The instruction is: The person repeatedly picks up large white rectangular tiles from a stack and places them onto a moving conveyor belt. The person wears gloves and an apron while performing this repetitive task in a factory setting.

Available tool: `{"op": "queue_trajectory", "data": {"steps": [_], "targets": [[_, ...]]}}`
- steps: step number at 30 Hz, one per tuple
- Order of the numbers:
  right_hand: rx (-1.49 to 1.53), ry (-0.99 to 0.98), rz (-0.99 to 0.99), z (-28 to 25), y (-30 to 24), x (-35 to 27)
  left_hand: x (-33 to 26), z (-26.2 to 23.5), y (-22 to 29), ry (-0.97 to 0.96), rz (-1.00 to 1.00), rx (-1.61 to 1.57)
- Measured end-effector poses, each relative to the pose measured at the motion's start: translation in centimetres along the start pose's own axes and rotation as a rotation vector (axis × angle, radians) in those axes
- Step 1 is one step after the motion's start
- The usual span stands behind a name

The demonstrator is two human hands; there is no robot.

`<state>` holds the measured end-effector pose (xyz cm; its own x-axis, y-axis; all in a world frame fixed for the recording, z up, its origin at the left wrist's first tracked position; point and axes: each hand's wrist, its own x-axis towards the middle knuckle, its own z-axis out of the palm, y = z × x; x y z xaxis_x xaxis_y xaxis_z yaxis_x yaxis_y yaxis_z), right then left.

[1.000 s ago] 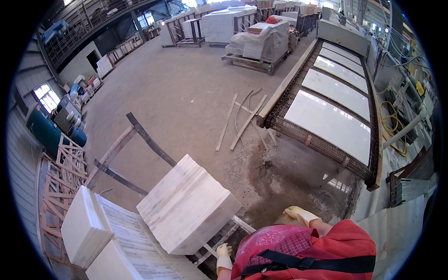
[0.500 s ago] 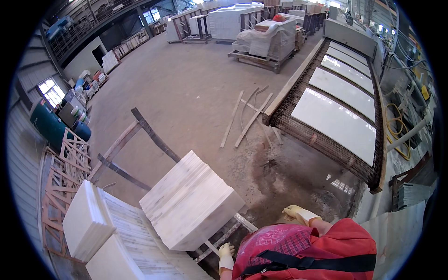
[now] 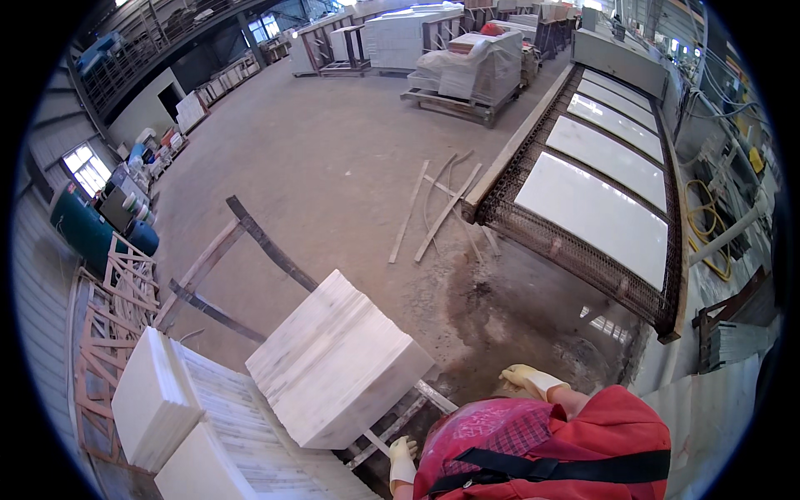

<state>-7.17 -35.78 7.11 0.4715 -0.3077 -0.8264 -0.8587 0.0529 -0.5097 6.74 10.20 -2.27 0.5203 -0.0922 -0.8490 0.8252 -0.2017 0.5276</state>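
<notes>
My left hand point(image 3: 402, 460), in a pale yellow rubber glove, hangs beside the end of a light slat point(image 3: 377, 442) under a stack of white stone slabs point(image 3: 337, 367). Its fingers are loosely bent, and nothing shows in them. My right hand point(image 3: 533, 381), gloved the same way, is held out in front of me above the wet floor point(image 3: 500, 333). The fingers droop apart with no object visible in them. Between the hands, my red apron point(image 3: 475, 433) with a dark strap covers the lower part of the view.
More slabs point(image 3: 158, 400) lean at the left by a wooden frame point(image 3: 200, 267). At right, a roller conveyor point(image 3: 567, 242) carries several polished white slabs point(image 3: 600, 212). Loose wooden strips point(image 3: 450, 208) lie on the floor ahead. Wrapped pallets point(image 3: 471, 71) stand farther back.
The view has shifted slightly, so the surroundings sit a little farther left. Both hands keep nearly the same pose, and no slab has moved.
</notes>
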Motion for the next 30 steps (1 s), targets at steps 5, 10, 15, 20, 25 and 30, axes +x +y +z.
{"op": "queue_trajectory", "data": {"steps": [5, 10, 15, 20, 25, 30], "targets": [[0.014, 0.011, 0.005, 0.1, 0.0, 0.6, 0.8, 0.2, -0.2, -0.050, -0.006, 0.021], [-0.005, -0.007, 0.050, -0.1, 0.3, 1.1, 1.3, 0.5, 0.0, -0.049, 0.028, 0.000], [0.017, 0.006, 0.021, -0.2, 0.5, 1.2, 1.5, 0.7, 0.2, -0.029, 0.018, -0.009], [0.033, 0.009, 0.021, -0.3, 0.5, 1.1, 1.7, 1.2, 0.2, 0.013, -0.040, -0.055], [0.014, -0.008, 0.043, -0.4, 0.7, 1.2, 2.2, 1.2, -0.1, 0.012, -0.003, -0.064], [0.035, 0.032, -0.015, -0.2, 0.2, 0.5, 2.2, 1.3, -0.2, 0.009, 0.000, -0.064]]}}
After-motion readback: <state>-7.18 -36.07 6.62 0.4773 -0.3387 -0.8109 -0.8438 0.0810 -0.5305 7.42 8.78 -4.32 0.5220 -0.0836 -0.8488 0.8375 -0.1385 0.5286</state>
